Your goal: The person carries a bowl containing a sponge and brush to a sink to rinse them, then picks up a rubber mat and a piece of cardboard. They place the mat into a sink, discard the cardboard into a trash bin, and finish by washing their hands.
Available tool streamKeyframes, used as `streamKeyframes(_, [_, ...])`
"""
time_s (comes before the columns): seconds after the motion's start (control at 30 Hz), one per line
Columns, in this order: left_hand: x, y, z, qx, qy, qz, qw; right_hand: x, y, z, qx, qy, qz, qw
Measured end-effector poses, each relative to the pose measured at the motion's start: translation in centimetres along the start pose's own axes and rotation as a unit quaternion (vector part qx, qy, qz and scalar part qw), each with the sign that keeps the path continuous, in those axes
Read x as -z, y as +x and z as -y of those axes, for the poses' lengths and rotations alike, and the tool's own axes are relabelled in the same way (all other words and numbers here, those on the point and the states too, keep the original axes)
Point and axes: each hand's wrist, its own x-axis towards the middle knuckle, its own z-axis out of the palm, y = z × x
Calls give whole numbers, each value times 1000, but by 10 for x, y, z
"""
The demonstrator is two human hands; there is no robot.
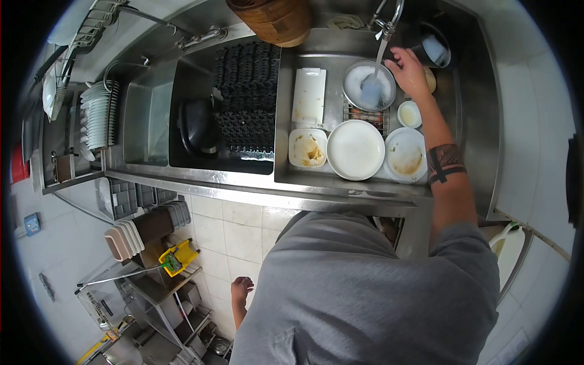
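Observation:
My right hand [406, 70] is over the right side of the sink, fingers apart and holding nothing. It is beside the rim of a round metal bowl [350, 100] filled with foamy water. A stream from the tap [389, 27] falls into this bowl, where a blurred bluish-white thing sits. Below the bowl lie a large white round dish [356, 149], a soiled white plate [406, 156], a small cup [409, 114] and a square dish [308, 148] with brown residue. Away from the sink, my left hand [242, 288] hangs low at my side, its fingers loosely bent, nothing visible in it.
A white rectangular tray [309, 97] lies in the same basin. Black textured mats [246, 97] and a black pot-like thing [199, 126] fill the middle basin. A wooden steamer [272, 21] stands behind. Plates [97, 115] are racked at left; a dark container [435, 48] stands back right.

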Motion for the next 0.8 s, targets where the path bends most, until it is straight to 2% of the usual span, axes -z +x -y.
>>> streamKeyframes(0.07, [-2,-3,-4,-1,4,7,1000,-5,-16,-21,-36,-12,23,999])
streamKeyframes(0.2, [-6,-3,-8,0,17,21,1000,-16,-44,-59,-45,-67,75,994])
streamKeyframes(0.37, [-6,-1,-11,6,15,15,1000,-40,-58,-75,-138,-23,115,984])
streamKeyframes(0.5, [-5,3,-6,-8,18,14,1000,-68,-52,-93,-145,8,132,981])
streamKeyframes(0.57, [-6,11,8,-27,26,21,999,-89,-48,-109,-248,87,165,951])
streamKeyframes(0.6, [-6,14,16,-48,36,28,998,-101,-49,-115,-247,89,169,950])
streamKeyframes(0.67, [-7,7,10,-36,29,19,999,-118,-51,-116,-196,-54,204,958])
streamKeyframes(0.7, [-7,2,7,-27,23,13,999,-127,-55,-117,-195,-52,208,957])
streamKeyframes(0.77, [-8,-12,1,2,27,-2,1000,-141,-69,-94,-59,-240,178,953])
streamKeyframes(0.8, [-9,-16,-2,27,30,-15,999,-142,-67,-78,-58,-239,182,952])
